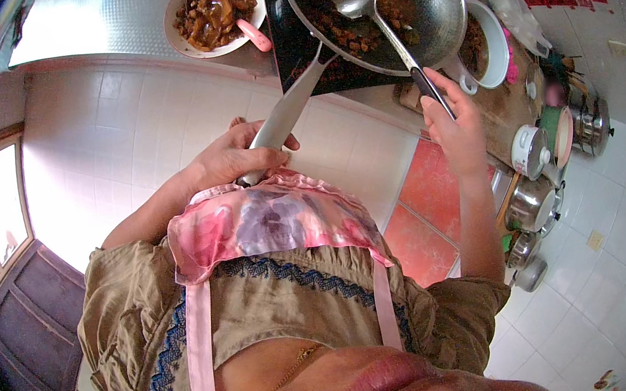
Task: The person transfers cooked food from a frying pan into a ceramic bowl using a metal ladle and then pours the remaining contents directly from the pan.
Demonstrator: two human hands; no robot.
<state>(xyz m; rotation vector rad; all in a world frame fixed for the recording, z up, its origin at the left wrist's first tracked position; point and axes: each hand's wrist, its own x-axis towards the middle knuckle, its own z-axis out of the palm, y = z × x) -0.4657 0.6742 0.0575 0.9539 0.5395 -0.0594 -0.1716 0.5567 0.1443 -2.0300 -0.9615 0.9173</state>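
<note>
My left hand [259, 149] grips the grey handle [291, 100] of a wok in front of my apron. In my right hand [451, 109] is the black-ended handle of a metal ladle [396, 36]. The ladle's bowl lies inside the wok [430, 8], over brown, finely chopped food [352, 42]. The wok stands on a black stove top [295, 58]. Left of it, a white bowl [174, 39] holds brown food in sauce, with a pink-handled utensil [253, 35] resting in it.
A metal-topped counter [118, 25] extends to the left. Right of the wok are a white handled pot [499, 52] with food remains, a plastic bag [518, 20], a lidded white pot [526, 149] and several metal pots [527, 203] along the tiled wall.
</note>
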